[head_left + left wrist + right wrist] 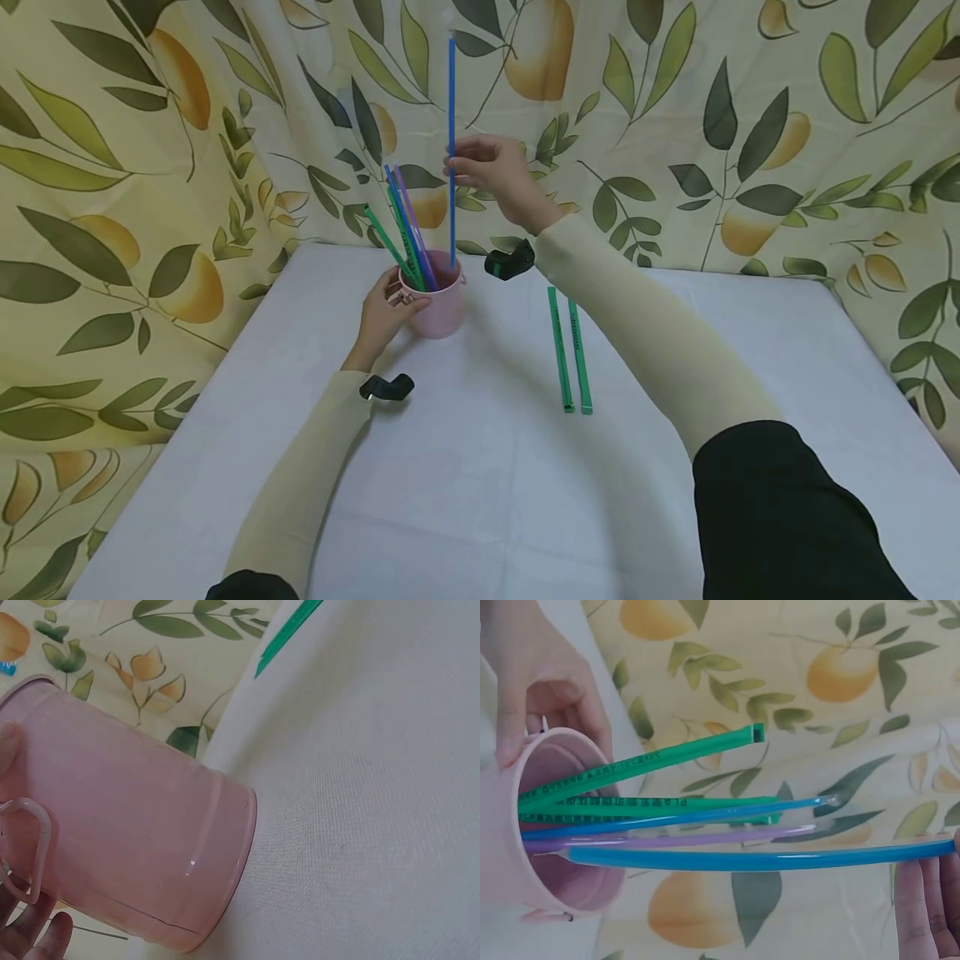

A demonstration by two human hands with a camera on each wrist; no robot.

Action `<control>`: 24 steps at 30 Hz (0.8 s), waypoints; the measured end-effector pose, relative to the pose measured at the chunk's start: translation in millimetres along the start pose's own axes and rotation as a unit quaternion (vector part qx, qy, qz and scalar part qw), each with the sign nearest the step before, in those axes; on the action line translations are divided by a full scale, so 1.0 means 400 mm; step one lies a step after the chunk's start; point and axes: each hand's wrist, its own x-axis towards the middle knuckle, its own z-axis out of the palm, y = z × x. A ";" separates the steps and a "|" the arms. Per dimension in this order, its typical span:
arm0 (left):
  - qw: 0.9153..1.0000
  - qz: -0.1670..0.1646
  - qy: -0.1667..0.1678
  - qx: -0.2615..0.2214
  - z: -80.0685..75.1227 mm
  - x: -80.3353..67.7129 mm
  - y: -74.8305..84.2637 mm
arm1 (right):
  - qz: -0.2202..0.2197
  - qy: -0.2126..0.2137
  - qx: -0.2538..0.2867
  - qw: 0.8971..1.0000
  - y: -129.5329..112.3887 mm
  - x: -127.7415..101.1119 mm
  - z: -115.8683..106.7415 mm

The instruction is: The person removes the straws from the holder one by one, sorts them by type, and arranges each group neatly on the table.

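Note:
My left hand [384, 315] grips the side of a small pink metal bucket [442, 312], near its handle loop [43, 844], and the bucket stands upright on the table. In the right wrist view, green-wrapped straws [637, 765], a thinner blue straw [727, 816] and a purple straw [697, 838] lean inside it. My right hand [498, 171] pinches a long blue straw [452, 100] between thumb and fingers. This straw hangs upright, its lower end at the bucket's mouth.
Two green-wrapped straws [570, 354] lie side by side on the white table [480, 483], right of the bucket and beneath my right forearm. A leaf-and-fruit patterned cloth [660, 75] hangs behind the table and along its left side.

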 end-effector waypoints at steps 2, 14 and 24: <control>1.000 0.001 0.000 0.002 0.001 -0.001 -0.001 | -0.009 -0.008 -0.004 1.000 -0.003 -0.013 -0.010; 1.000 -0.005 -0.001 0.011 0.002 -0.004 0.007 | 0.051 -0.001 -0.068 0.996 0.028 -0.117 -0.097; 1.000 -0.006 0.003 0.008 0.001 -0.002 -0.003 | 0.077 0.013 -0.101 0.992 0.074 -0.214 -0.183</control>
